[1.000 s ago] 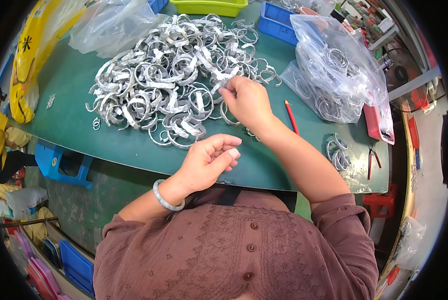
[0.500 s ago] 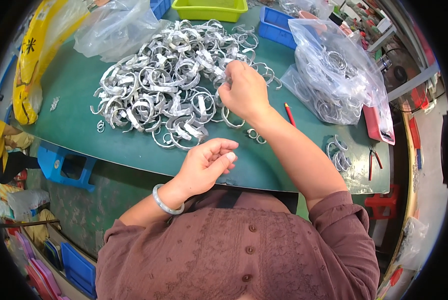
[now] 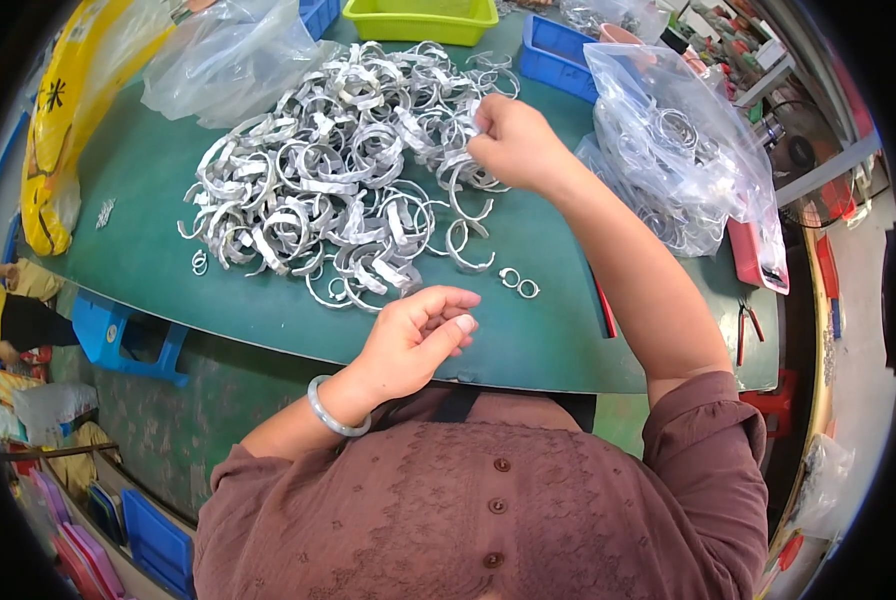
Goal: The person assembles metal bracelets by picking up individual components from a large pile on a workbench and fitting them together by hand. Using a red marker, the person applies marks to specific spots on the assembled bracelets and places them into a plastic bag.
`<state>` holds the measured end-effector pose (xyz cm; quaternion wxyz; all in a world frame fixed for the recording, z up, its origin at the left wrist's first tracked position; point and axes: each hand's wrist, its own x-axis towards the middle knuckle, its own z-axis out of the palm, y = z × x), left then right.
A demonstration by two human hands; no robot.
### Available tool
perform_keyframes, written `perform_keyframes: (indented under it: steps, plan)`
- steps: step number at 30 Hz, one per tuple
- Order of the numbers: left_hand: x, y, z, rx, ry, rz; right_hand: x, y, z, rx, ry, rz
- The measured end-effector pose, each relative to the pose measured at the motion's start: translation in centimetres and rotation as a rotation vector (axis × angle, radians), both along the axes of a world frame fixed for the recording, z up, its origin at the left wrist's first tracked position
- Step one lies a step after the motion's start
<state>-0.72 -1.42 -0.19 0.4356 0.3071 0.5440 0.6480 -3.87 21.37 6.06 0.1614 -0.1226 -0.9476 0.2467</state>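
The right hand (image 3: 513,145) reaches out to the pile of silver metal bands (image 3: 338,190), fingers pinched narrow on one band at the heap's three o'clock edge, seemingly to pull it free. The left hand (image 3: 418,335) waits loosely curled at the green table (image 3: 168,290) edge, seemingly empty, two small rings (image 3: 518,283) lying at its two o'clock.

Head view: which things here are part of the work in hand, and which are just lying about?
In hand:
- right hand reaching into the pile of silver open bangles
- left hand, fingers curled, at the table edge
- two small rings

Lying about:
- clear bag of bangles
- green tray
- blue bin
- yellow bag
- pliers
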Motion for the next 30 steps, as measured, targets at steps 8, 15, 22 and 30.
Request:
perform_keyframes:
  steps: [8, 15, 22, 30]
  plan:
    - [-0.2, -0.2, 0.0, 0.019, 0.002, 0.014, 1.4, 1.3, -0.4, -0.158, -0.072, 0.043]
    - [-0.3, -0.3, 0.2, -0.028, 0.02, -0.002, 1.0, 0.8, 1.1, 0.167, -0.119, 0.195]
    - [-0.4, 0.1, 0.2, -0.045, 0.04, -0.043, 0.5, 1.2, 0.9, 0.247, -0.375, 0.299]
    - [-0.6, 0.2, 0.0, -0.057, 0.054, -0.064, 1.8, 2.7, 1.9, 0.121, -0.418, 0.244]
